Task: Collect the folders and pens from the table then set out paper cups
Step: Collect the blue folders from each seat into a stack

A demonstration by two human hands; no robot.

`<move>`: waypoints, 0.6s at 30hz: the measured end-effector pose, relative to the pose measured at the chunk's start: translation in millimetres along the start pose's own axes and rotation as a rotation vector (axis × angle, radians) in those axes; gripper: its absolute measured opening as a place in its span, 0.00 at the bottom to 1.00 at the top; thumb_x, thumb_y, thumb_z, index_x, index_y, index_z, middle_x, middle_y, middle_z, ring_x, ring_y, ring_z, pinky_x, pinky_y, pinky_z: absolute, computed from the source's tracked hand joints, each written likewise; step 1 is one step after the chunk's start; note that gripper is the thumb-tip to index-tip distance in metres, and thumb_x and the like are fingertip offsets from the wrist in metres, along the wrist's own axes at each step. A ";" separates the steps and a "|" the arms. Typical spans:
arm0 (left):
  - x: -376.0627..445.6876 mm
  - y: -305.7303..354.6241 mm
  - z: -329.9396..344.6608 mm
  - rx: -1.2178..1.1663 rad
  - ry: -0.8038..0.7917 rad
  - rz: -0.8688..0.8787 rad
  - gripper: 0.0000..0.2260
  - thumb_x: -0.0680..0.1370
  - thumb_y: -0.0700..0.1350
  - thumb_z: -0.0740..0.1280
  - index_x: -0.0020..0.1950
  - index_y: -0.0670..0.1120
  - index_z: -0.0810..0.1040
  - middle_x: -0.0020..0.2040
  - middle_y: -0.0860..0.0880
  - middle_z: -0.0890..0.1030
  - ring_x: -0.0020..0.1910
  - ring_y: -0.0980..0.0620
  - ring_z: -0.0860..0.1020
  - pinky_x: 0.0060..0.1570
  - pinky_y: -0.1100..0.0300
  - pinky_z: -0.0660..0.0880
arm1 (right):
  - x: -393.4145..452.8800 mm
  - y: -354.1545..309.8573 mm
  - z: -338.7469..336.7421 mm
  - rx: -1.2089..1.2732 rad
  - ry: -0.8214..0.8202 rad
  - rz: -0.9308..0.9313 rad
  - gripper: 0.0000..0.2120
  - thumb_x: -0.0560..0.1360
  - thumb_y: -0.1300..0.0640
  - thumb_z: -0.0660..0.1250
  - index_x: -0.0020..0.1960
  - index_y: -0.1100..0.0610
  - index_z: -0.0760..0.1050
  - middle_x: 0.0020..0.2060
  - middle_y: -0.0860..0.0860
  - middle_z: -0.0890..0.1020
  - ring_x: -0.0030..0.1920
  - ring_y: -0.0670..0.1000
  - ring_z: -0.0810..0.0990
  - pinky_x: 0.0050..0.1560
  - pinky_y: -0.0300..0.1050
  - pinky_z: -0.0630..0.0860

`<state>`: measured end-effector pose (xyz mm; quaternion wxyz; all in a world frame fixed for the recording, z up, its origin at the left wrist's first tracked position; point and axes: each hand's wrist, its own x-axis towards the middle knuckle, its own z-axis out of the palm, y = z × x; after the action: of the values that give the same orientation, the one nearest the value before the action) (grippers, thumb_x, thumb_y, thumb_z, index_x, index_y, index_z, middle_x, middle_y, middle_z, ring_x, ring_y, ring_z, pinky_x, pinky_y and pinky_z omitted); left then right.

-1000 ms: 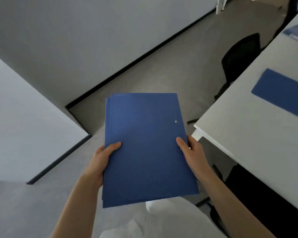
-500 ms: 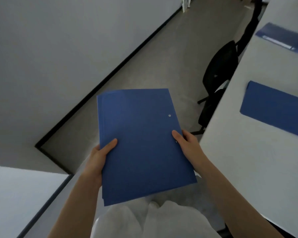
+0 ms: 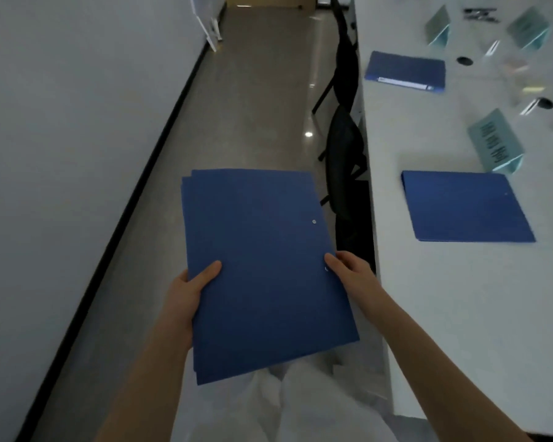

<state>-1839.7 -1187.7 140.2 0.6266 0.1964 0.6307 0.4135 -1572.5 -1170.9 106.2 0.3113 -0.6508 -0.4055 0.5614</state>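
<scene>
I hold a stack of blue folders (image 3: 262, 266) flat in front of me over the floor. My left hand (image 3: 189, 291) grips its left edge, thumb on top. My right hand (image 3: 351, 275) grips the right edge, thumb on the cover. On the white table (image 3: 460, 314) to my right lies another blue folder (image 3: 466, 207). Farther along lies one more blue folder (image 3: 406, 70) with a white pen (image 3: 403, 83) along its near edge. Dark pens (image 3: 479, 14) lie blurred at the far end.
Teal name cards (image 3: 495, 141) stand on the table, more (image 3: 438, 27) farther back. Black chairs (image 3: 345, 154) are tucked along the table's left edge. A grey wall (image 3: 61, 154) runs on my left, with a floor aisle between it and the table.
The view has swung right and along the aisle; more of the table, the two folders and the name cards came into sight. My hands keep the same hold on the stack.
</scene>
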 end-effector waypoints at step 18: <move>216.0 120.2 116.1 0.163 -0.086 -0.117 0.27 0.66 0.53 0.75 0.62 0.47 0.78 0.54 0.45 0.84 0.51 0.39 0.83 0.48 0.42 0.79 | 237.0 27.0 -177.4 -0.558 0.496 0.471 0.32 0.80 0.47 0.59 0.72 0.69 0.56 0.71 0.64 0.63 0.70 0.62 0.64 0.67 0.53 0.65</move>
<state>-1791.3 -920.4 111.6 0.6583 0.2270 0.6451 0.3147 -1383.5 -967.0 0.8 0.0749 -0.8997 -0.2953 0.3127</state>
